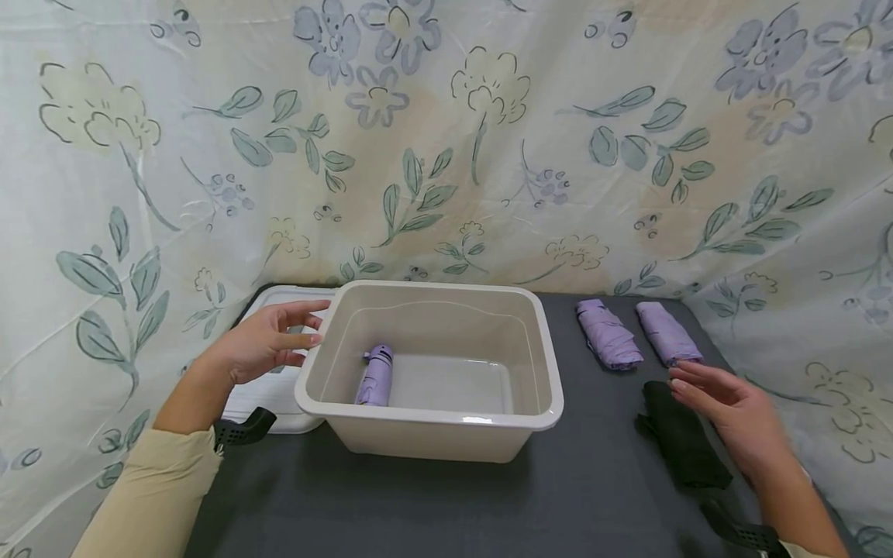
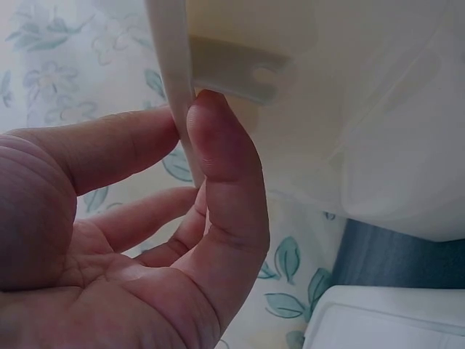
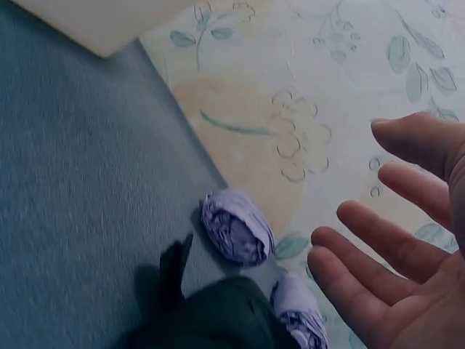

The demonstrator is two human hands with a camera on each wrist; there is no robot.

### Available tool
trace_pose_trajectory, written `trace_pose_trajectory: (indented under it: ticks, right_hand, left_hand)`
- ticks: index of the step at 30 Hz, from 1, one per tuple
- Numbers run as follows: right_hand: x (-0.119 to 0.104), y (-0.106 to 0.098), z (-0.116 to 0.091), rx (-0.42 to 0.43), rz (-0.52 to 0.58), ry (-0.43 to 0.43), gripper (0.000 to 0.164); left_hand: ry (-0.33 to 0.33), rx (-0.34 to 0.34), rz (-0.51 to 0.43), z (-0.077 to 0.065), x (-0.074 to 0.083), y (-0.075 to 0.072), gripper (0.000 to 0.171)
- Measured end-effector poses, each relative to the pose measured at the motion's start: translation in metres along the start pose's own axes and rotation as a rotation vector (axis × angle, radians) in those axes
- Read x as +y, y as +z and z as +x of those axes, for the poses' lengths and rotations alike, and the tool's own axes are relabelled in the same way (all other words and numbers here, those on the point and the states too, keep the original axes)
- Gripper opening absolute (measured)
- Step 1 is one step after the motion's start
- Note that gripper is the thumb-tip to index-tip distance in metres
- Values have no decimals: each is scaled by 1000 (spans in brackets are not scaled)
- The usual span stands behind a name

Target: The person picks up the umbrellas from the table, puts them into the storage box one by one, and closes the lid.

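A beige plastic bin (image 1: 439, 434) stands mid-table. My left hand (image 1: 275, 341) is at its left rim; in the left wrist view the thumb meets the rim (image 2: 173, 65) and a curved finger lies under it. Inside the bin, a folded purple umbrella (image 1: 377, 377) leans at the left. My right hand (image 1: 736, 415), fingers loosely spread and holding nothing, hovers beside a black folded bundle (image 1: 680, 434). Just beyond its fingertips lies a purple folded umbrella (image 1: 666, 332), with another purple one (image 1: 607, 333) to its left. The right wrist view shows the crumpled purple ends (image 3: 236, 225).
Left of the bin, partly under my left hand, lies a white lid (image 1: 268, 407). Dark grey cloth (image 1: 418, 504) covers the table. A floral curtain (image 1: 446, 155) hangs behind and along both sides.
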State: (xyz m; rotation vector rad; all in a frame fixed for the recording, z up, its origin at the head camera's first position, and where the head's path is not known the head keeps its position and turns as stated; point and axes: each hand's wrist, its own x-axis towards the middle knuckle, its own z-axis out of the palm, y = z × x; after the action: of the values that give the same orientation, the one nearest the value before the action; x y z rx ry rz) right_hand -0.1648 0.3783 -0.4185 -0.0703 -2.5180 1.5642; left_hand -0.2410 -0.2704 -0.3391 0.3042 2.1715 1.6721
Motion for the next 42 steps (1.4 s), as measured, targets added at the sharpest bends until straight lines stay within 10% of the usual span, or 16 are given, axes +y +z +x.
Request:
trace_pose_trajectory:
  ticks: [10,21,42]
  right_hand:
    - [18,-7,-3,40,-262,92,65]
    - [33,-12,0,-153,-413,137,71]
    - [37,-13,10,-252,-520,159,71]
  left_hand:
    - [8,1,-4,-2,-2,1,72]
    - [5,-5,-8,-1,0,-1,72]
    - [-4,-4,-2,1,-1,-3,71]
